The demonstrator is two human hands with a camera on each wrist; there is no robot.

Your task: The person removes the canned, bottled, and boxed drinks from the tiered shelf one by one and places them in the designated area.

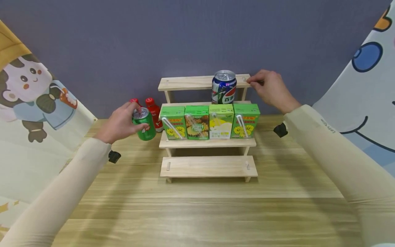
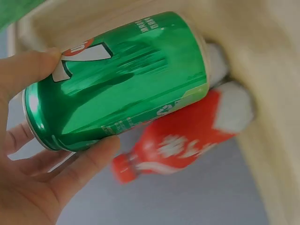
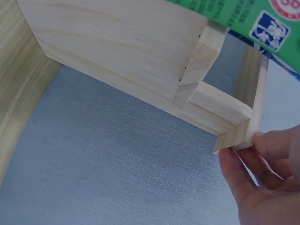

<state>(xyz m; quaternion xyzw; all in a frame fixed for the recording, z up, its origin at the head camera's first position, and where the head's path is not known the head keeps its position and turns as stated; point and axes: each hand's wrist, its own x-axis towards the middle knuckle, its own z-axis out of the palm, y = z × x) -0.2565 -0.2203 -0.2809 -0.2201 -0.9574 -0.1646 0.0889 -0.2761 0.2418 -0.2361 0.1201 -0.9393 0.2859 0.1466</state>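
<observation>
My left hand [image 1: 121, 120] grips a green 7up can [image 1: 146, 127] near its top, thumb on one side and fingers on the other. In the left wrist view the can [image 2: 122, 82] stands in front of a red bottle [image 2: 173, 136]. At the right end of the top tier of a wooden stepped rack [image 1: 188, 82], my right hand [image 1: 270, 87] pinches the board's edge between thumb and fingers. The right wrist view shows those fingertips [image 3: 228, 157] on the board's corner. A blue Pepsi can [image 1: 224, 87] stands toward the right of the rack, behind the juice boxes.
Several green juice boxes [image 1: 197, 122] with straws stand in a row on the rack's middle tier. The lowest tier [image 1: 206, 167] is bare wood. Two red bottles [image 1: 155, 115] stand left of the rack. A grey-blue wall [image 1: 191, 37] rises behind, with printed cloths [image 1: 37, 99] at the sides.
</observation>
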